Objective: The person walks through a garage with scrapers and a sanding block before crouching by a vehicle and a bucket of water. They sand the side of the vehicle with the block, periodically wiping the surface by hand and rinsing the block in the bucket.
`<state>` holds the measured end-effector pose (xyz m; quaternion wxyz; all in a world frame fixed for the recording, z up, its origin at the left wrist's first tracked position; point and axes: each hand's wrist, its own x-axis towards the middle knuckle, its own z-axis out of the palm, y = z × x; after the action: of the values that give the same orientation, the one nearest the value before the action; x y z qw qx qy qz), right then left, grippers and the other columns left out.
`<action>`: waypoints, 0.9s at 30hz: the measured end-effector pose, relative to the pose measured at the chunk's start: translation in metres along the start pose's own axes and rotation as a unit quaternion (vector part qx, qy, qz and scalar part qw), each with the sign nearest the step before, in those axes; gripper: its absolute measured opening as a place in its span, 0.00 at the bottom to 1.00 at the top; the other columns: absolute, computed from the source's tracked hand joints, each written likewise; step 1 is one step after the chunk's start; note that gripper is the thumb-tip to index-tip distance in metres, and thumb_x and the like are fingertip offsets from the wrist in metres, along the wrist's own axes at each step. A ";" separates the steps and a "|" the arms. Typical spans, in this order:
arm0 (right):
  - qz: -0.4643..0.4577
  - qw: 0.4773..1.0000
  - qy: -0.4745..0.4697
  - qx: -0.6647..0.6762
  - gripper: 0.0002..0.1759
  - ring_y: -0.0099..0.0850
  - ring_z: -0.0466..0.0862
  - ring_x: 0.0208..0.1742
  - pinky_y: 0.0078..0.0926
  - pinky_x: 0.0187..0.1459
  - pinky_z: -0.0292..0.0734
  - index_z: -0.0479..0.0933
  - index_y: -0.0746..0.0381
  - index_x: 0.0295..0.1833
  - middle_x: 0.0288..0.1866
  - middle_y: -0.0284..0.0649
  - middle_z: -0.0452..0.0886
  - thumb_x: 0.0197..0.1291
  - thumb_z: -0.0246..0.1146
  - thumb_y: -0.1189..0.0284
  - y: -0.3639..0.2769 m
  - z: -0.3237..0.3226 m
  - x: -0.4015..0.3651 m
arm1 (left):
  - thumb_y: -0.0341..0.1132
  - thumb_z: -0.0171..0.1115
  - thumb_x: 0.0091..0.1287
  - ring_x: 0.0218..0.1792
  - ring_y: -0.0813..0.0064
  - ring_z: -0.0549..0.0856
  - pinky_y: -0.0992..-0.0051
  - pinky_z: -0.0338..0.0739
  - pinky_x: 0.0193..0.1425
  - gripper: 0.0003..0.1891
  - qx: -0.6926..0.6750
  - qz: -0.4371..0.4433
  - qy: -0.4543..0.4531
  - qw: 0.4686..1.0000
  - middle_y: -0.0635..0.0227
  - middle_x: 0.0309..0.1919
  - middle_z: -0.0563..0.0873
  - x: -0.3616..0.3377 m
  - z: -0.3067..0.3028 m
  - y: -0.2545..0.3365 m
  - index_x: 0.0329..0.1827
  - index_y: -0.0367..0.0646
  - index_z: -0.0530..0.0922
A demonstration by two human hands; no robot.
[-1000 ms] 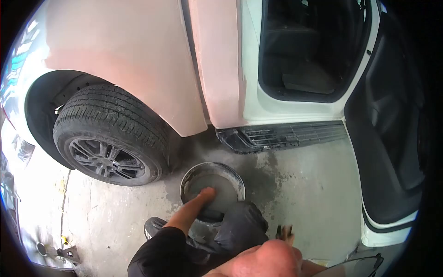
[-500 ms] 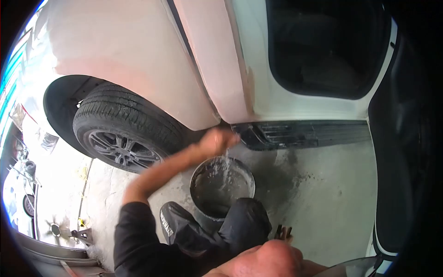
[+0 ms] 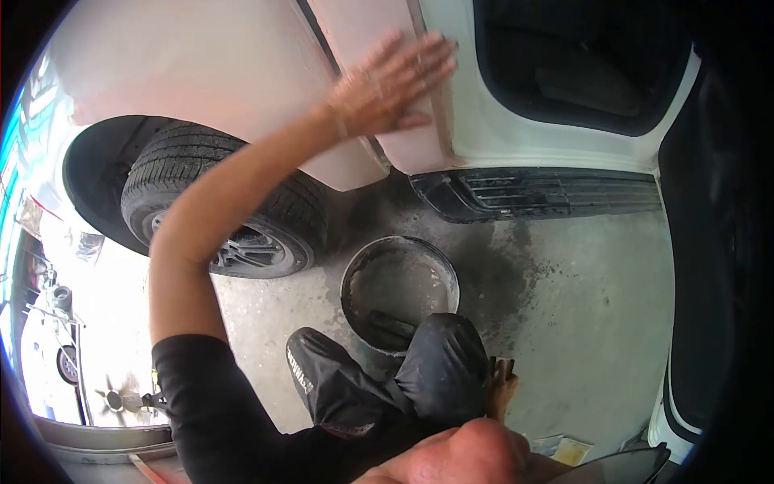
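Note:
My left hand (image 3: pixel 391 85) is spread out, back towards me, over the pinkish primed edge of the white car's body (image 3: pixel 409 149). Its fingers reach across to the white door frame beside the dark opening. Low by my knee, my right hand (image 3: pixel 501 395) is partly hidden, with its fingers closed around a small dark-and-brown piece (image 3: pixel 503 369) whose kind I cannot tell. Between my legs and the car stands a round dark bucket (image 3: pixel 348 290) holding cloudy water, with a dark object (image 3: pixel 391 324) lying in it.
A tyre (image 3: pixel 189 157) stands in the wheel arch on the left. The black side step (image 3: pixel 556 192) runs under the door opening. Wet dark patches mark the concrete floor (image 3: pixel 597 298). An open door (image 3: pixel 709 266) borders the right side. Papers (image 3: pixel 568 449) lie at the lower right.
My left hand has risen from above the bucket, where water was falling from it, to the car's body, and its fingers have spread. The view has shifted slightly.

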<state>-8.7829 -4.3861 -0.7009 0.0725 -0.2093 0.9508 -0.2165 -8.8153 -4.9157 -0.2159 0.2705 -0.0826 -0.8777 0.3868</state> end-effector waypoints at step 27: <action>-0.015 0.999 -0.036 0.022 0.36 0.60 0.74 0.52 0.53 0.54 0.71 0.68 0.55 0.73 0.53 0.63 0.70 0.57 0.67 0.74 0.006 0.020 -0.001 | 0.66 0.50 0.70 0.82 0.41 0.38 0.29 0.37 0.77 0.52 0.016 -0.309 0.102 0.945 0.44 0.82 0.38 0.022 -0.008 -0.014 0.83 0.37 0.39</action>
<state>-8.7792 -4.3888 -0.7216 0.1077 -0.2296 0.9394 -0.2309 -8.8286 -4.9128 -0.1927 0.4664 0.1578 -0.8216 0.2874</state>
